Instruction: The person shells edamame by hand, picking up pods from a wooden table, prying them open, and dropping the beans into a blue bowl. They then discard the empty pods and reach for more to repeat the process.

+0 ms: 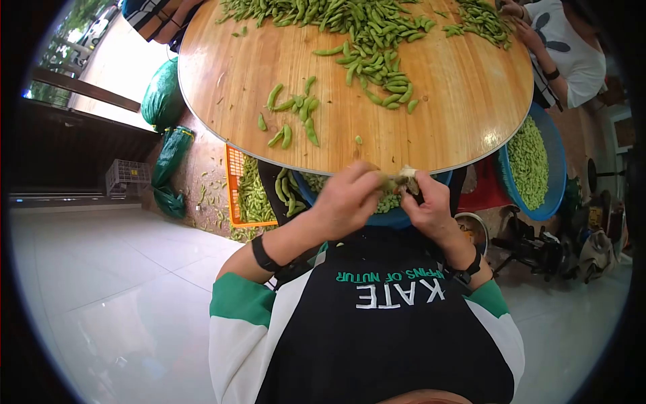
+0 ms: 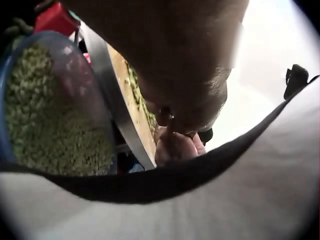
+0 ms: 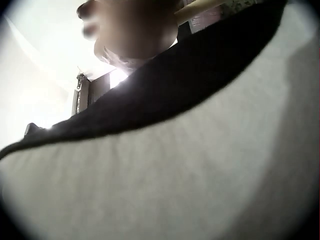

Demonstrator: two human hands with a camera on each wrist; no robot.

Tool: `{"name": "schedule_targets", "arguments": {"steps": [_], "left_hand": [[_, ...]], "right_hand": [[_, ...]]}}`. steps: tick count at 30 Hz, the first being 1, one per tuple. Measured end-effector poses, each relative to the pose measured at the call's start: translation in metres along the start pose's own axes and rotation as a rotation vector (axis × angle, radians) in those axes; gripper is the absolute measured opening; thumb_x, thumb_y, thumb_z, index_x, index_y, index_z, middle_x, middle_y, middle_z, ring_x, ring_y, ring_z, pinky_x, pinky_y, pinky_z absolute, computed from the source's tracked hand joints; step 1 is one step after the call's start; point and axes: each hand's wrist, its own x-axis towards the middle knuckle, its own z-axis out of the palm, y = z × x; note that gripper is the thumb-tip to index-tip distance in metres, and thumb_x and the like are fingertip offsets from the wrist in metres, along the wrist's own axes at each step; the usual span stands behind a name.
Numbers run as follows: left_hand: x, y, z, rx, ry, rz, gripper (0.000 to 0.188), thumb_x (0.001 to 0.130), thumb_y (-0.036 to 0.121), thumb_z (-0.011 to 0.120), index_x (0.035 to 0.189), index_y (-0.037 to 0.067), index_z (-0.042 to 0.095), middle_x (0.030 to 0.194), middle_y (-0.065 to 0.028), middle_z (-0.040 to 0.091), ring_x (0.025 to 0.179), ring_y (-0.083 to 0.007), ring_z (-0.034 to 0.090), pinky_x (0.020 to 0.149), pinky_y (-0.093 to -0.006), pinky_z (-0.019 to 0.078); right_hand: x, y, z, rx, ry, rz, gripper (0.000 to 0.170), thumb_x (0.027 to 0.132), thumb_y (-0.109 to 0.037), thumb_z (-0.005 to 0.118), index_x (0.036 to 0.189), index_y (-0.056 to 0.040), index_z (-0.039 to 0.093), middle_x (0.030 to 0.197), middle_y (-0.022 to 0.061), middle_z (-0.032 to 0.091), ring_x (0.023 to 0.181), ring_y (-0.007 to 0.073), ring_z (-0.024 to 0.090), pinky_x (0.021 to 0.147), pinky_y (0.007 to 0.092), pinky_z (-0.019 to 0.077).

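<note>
Both hands meet over the near edge of the round wooden table point(image 1: 431, 128). My left hand point(image 1: 350, 195), blurred, has its fingers bent and pinches one end of a green soybean pod point(image 1: 389, 183). My right hand point(image 1: 428, 202) holds pods between thumb and curled fingers, with something whitish at its fingertips. Below the hands, a blue tub point(image 1: 393, 219) with shelled beans is partly hidden. A few loose pods point(image 1: 288, 103) lie on the table ahead of the left hand. Dark forearm and hand point(image 2: 190, 95) fill the left wrist view; the right wrist view shows mostly sleeve.
A large heap of pods point(image 1: 356, 27) covers the table's far side. Beneath the left edge stands an orange crate point(image 1: 233, 185) of pods, near green sacks point(image 1: 163, 94). At right, a blue basin point(image 1: 557, 161) holds shelled beans. Two other people sit around the table.
</note>
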Motion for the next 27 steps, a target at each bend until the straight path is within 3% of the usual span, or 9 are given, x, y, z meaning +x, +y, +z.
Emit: {"name": "schedule_targets", "arguments": {"steps": [2,4,6,9,14,17,20,22,27], "left_hand": [[0.001,-0.005,-0.024,0.223,0.074,-0.046,0.021,0.072,-0.004,0.061,0.092,0.001,0.06,0.091,-0.0151,0.056,0.08,-0.0318,0.058,0.067,-0.0358,0.0477],[0.011,-0.017,-0.043,0.654,0.11,0.007,0.025,0.067,-0.002,0.057,0.091,0.002,0.06,0.099,-0.016,0.053,0.091,-0.0342,0.052,0.078,-0.0402,0.0436],[0.021,-0.027,-0.044,0.69,0.143,0.04,0.025,0.068,-0.001,0.058,0.092,0.002,0.061,0.102,-0.0168,0.052,0.092,-0.0337,0.052,0.08,-0.0406,0.0427],[0.027,-0.048,-0.022,0.363,0.02,-0.042,0.024,0.068,-0.001,0.058,0.092,0.001,0.059,0.101,-0.0174,0.051,0.093,-0.0346,0.051,0.079,-0.0407,0.0436],[0.032,-0.056,-0.002,0.436,-0.057,0.041,0.018,0.077,-0.001,0.056,0.095,0.002,0.058,0.091,-0.0162,0.053,0.085,-0.0354,0.055,0.074,-0.041,0.047],[0.029,-0.028,0.003,0.041,-0.199,-0.085,0.023,0.067,-0.005,0.055,0.089,0.001,0.056,0.089,-0.0173,0.051,0.085,-0.0362,0.053,0.071,-0.0426,0.0461],[0.019,-0.011,0.017,-0.07,-0.328,0.073,0.022,0.066,-0.006,0.056,0.087,0.002,0.057,0.087,-0.0166,0.052,0.082,-0.0363,0.054,0.069,-0.0427,0.0461],[0.026,-0.013,0.023,-0.047,-0.324,0.127,0.023,0.065,-0.006,0.056,0.087,0.002,0.057,0.086,-0.0158,0.053,0.081,-0.036,0.054,0.068,-0.0432,0.0464],[0.077,-0.051,0.012,0.232,0.005,0.136,0.02,0.071,-0.006,0.054,0.09,0.001,0.057,0.094,-0.017,0.054,0.085,-0.038,0.053,0.072,-0.0434,0.0462]], "right_hand": [[0.0,0.002,-0.003,0.12,-0.015,0.085,0.02,0.074,0.003,0.063,0.093,0.0011,0.058,0.073,0.0135,0.057,0.06,0.0265,0.058,0.054,0.031,0.0448],[0.004,0.0,-0.012,0.016,-0.171,-0.024,0.02,0.075,0.001,0.066,0.094,0.0007,0.058,0.076,0.014,0.056,0.063,0.0264,0.057,0.056,0.0315,0.0443],[0.003,0.005,-0.009,0.018,-0.177,-0.048,0.02,0.076,-0.001,0.067,0.093,0.0004,0.058,0.077,0.0137,0.055,0.064,0.0265,0.056,0.056,0.0315,0.044],[0.006,0.001,-0.005,0.044,-0.162,-0.061,0.02,0.076,-0.003,0.07,0.093,0.0002,0.059,0.077,0.0135,0.054,0.064,0.0268,0.055,0.056,0.0316,0.0437],[0.003,0.008,-0.012,0.042,-0.109,-0.011,0.019,0.079,-0.004,0.069,0.094,0.0011,0.059,0.076,0.0123,0.056,0.061,0.023,0.055,0.056,0.0299,0.0439],[-0.002,0.013,-0.02,0.258,-0.082,0.303,0.019,0.087,-0.006,0.061,0.104,0.0029,0.058,0.078,0.006,0.06,0.06,0.0075,0.05,0.055,0.0233,0.0427],[-0.002,0.013,-0.026,0.543,-0.033,0.457,0.025,0.09,-0.008,0.057,0.112,0.0031,0.055,0.079,0.003,0.06,0.061,0.0051,0.049,0.054,0.0208,0.0408],[-0.005,0.019,-0.028,0.58,-0.041,0.425,0.031,0.093,-0.011,0.052,0.121,0.0022,0.05,0.081,0.0019,0.059,0.059,0.004,0.046,0.051,0.0191,0.038],[-0.005,0.019,-0.028,0.737,-0.056,0.489,0.037,0.096,-0.013,0.045,0.13,0.0021,0.045,0.084,0.0052,0.059,0.057,0.0057,0.046,0.047,0.0181,0.0366]]}}
